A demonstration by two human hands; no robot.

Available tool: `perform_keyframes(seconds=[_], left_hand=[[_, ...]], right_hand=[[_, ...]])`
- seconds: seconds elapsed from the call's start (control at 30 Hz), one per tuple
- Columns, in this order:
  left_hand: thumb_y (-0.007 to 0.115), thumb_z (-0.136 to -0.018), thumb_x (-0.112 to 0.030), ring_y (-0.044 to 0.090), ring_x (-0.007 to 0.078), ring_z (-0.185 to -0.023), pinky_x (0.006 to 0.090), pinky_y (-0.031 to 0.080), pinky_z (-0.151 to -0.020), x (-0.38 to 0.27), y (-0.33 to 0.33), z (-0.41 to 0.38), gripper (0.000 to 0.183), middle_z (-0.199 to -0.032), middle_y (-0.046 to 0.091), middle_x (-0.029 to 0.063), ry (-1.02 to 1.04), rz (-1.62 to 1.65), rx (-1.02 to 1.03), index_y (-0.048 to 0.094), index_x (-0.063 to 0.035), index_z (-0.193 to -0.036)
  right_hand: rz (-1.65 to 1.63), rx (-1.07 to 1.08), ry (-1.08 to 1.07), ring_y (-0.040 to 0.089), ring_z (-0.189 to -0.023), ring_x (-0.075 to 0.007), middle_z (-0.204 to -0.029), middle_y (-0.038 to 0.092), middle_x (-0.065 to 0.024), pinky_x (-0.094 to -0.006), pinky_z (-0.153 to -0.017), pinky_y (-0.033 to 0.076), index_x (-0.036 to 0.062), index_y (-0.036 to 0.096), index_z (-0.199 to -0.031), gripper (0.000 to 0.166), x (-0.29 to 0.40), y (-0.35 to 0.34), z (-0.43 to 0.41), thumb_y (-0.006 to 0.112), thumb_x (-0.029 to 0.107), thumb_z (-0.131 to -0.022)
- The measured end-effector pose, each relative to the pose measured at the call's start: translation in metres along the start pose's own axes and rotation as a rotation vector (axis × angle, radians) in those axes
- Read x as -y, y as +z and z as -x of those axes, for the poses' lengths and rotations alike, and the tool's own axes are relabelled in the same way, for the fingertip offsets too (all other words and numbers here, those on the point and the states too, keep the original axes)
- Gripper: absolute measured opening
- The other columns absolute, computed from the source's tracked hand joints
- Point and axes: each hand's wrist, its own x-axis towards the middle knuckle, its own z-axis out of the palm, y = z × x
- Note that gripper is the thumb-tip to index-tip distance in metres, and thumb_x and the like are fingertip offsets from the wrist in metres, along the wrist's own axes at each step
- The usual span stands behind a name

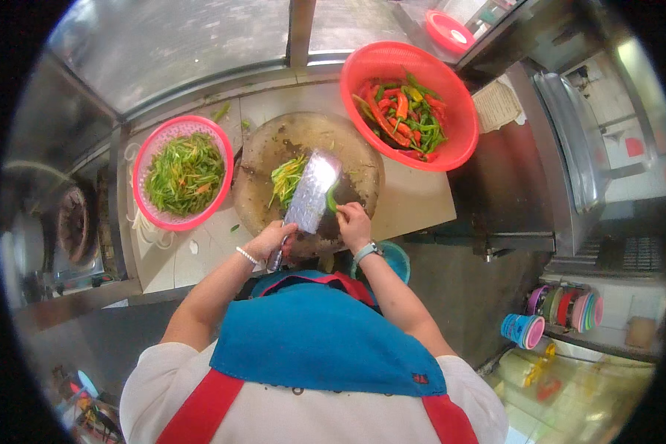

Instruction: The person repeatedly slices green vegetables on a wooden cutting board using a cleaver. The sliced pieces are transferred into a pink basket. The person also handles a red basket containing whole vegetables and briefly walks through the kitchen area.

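My left hand (275, 241) is closed around the handle of a cleaver (313, 194), whose broad blade lies over a round wooden chopping block (255, 139). At the blade's right side, my right hand (355, 225) pinches the near end of a green chili pepper (332, 197). A small heap of sliced green and yellow pepper (287, 180) rests on the block, left of the blade. Further left, a pink plastic basket (228, 161) holds many green pepper strips (184, 175). A large red colander (463, 127) with whole red and green chilies (402, 114) stands beyond the block, to the right.
White strips (147, 230) lie beside the pink basket. Pepper scraps (221, 112) are near the window ledge. A teal plastic basin (395, 261) sits below the counter's front edge. Metal shelving (571, 144) stands at the right. A red basin (449, 32) is beyond the window frame.
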Motion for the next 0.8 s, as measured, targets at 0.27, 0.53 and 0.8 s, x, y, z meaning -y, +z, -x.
perform_keyframes(seconds=[0.27, 0.53, 0.8], left_hand=[[0.047, -0.088, -0.024, 0.043, 0.0108, -0.041, 0.0265, 0.034, -0.037, 0.000, 0.000, 0.035, 0.031, -0.048, 0.043, 0.0030, -0.019, -0.072, -0.047, 0.045, -0.0060, -0.063], [0.048, -0.080, -0.019, 0.055, 0.0424, -0.081, 0.0462, 0.043, -0.070, -0.021, 0.051, 0.025, 0.028, -0.080, 0.057, 0.0271, 0.322, -0.699, -0.431, 0.052, 0.0059, -0.093], [0.047, -0.082, -0.018, 0.056, 0.0421, -0.082, 0.0480, 0.044, -0.072, -0.016, 0.060, 0.064, 0.035, -0.085, 0.058, 0.0274, 0.280, -0.862, -0.357, 0.045, 0.0030, -0.110]], right_hand=[[-0.011, 0.061, -0.018, 0.055, -0.066, -0.0245, -0.080, 0.056, -0.0107, -0.0323, -0.062, 0.045, 0.0028, 0.060, -0.087, 0.016, 0.003, -0.007, -0.004, 0.060, 0.009, -0.072], [0.232, 0.377, 0.251, 0.057, -0.078, -0.0367, -0.079, 0.060, -0.0202, -0.0422, -0.069, 0.045, 0.0018, 0.058, -0.079, 0.031, 0.030, -0.006, -0.051, 0.060, 0.030, -0.067], [0.165, 0.282, 0.297, 0.057, -0.081, -0.0386, -0.078, 0.059, -0.0243, -0.0425, -0.072, 0.045, -0.0022, 0.060, -0.077, 0.028, 0.018, 0.005, -0.052, 0.059, 0.024, -0.068]])
